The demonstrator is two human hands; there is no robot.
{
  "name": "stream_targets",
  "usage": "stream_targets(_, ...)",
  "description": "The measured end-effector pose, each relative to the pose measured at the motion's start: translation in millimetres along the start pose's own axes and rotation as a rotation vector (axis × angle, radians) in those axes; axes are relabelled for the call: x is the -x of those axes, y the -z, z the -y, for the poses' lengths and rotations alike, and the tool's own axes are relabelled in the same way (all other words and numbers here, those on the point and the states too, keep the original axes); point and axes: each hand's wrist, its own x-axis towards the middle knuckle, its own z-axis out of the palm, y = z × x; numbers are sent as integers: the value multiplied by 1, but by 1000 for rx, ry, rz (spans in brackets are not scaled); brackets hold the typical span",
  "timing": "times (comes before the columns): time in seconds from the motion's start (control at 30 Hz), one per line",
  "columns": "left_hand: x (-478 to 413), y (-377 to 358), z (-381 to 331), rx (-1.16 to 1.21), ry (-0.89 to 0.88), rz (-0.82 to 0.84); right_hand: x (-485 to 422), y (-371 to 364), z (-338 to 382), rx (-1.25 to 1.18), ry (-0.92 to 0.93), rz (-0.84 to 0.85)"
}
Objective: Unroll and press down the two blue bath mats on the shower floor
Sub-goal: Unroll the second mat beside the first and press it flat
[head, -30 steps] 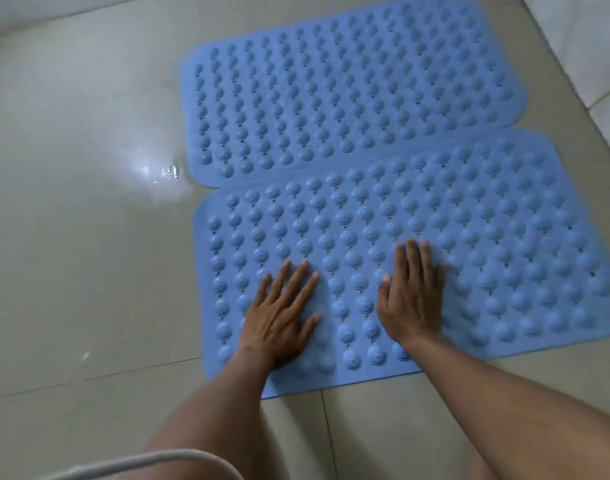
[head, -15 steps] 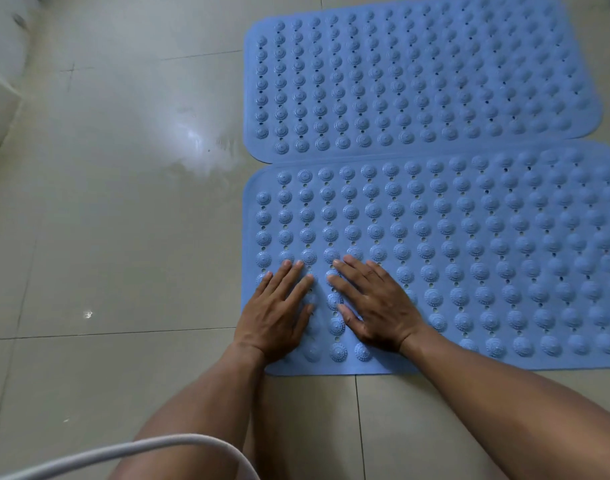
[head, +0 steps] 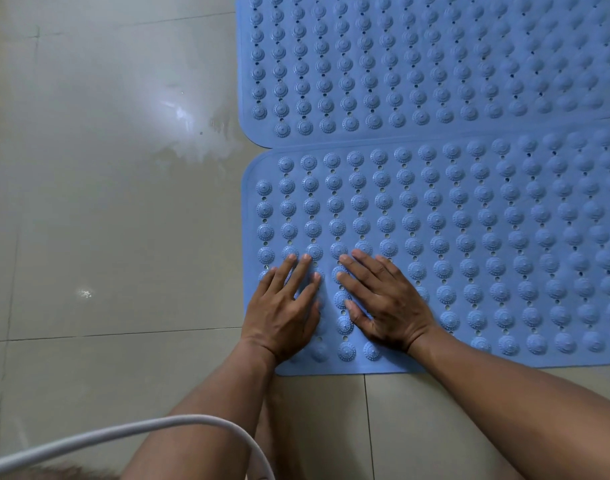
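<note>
My right grip [head: 383, 303] has slid over beside my left grip [head: 282, 306]; both lie flat and released, pressing down the last corner of the near mat [head: 469, 220].

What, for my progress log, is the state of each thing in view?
near mat: unrolled, flat on the floor.
far mat: unrolled, flat, untouched.
left hand: open, fingers spread, pressing near mat's left end.
right hand: open, pressing beside it.
floor: tiled, wet-looking patch left of mats.
</note>
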Motion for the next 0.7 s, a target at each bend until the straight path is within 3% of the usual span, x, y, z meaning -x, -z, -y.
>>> stream_targets(0.43,-18,13,-7,-5,6,108,-2,4,-1,39,33,42)
stream_targets(0.57,-39,27,-18,-28,98,251,-27,30,-6,58,60,89)
stream_targets(0.7,-91,58,-27,-44,147,342,-78,89,-30,119,-38,194)
